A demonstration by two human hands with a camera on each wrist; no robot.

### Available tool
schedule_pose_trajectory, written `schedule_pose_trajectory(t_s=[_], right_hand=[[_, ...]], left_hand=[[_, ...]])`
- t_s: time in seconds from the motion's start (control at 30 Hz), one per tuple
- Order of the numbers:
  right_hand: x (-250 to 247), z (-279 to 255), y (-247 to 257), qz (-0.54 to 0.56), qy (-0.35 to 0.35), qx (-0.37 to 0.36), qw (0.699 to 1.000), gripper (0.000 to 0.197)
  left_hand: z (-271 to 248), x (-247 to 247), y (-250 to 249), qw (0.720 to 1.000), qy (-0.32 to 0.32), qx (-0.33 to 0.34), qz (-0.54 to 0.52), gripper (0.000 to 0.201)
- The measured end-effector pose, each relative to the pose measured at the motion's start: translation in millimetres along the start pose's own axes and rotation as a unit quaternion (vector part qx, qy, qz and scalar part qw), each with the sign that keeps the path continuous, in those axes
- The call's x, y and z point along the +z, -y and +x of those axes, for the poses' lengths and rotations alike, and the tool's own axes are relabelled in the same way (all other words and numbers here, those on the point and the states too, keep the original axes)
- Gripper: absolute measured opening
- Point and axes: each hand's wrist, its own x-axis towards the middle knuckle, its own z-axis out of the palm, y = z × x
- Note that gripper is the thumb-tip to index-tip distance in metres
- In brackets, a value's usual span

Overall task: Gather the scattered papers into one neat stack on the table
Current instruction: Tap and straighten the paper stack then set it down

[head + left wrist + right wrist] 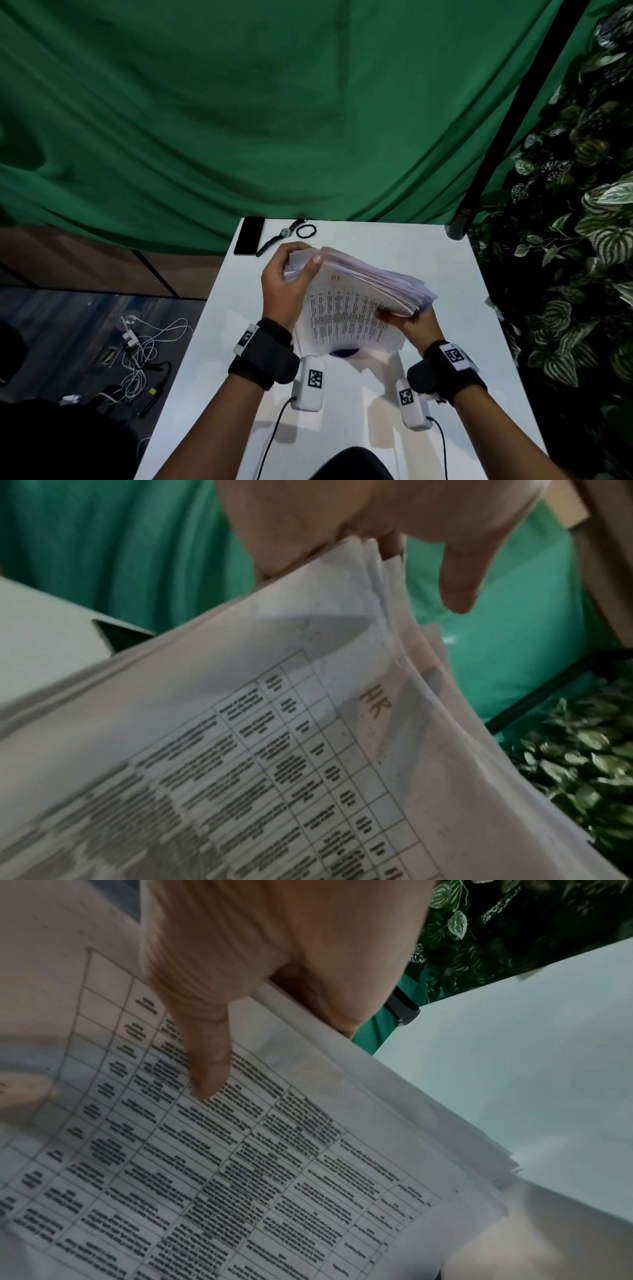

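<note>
A thick bundle of white printed papers [349, 301] is held tilted above the white table [462, 342], its top sheet a table of text marked "HR". My left hand [291, 270] grips the bundle's far left corner, fingers curled over the edge and thumb on the front. My right hand [407, 320] pinches the near right edge, thumb on the top sheet. In the left wrist view the papers [308, 737] fan out below my left hand [394, 539]. In the right wrist view my right hand [274, 993] holds the papers [257, 1164] with its thumb flat on the print.
A black phone [249, 236], a wristwatch [279, 238] and a bead bracelet [306, 231] lie at the table's far left. A black pole [493, 137] stands at the far right corner. Leafy plants [582, 240] line the right side. Cables [144, 356] lie on the floor at left.
</note>
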Motion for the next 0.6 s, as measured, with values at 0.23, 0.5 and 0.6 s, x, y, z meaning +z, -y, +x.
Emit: schedule_pose_trajectory(t_s=[0.23,0.5,0.6], right_hand=[[-6,13,-7,-0.011,-0.015,0.007,1.0,0.045],[-8,18,-12,0.003,-0.015,0.029,0.999,0.048],[-11,21,-14,0.009,-0.015,0.038,0.999,0.05]], left_hand=[[12,1,-8,0.999,0.022,0.031,0.034,0.022],[22,6,0,0.993,0.048,0.057,0.093,0.005],[23,5,-4,0.986,0.073,0.09,0.119,0.009]])
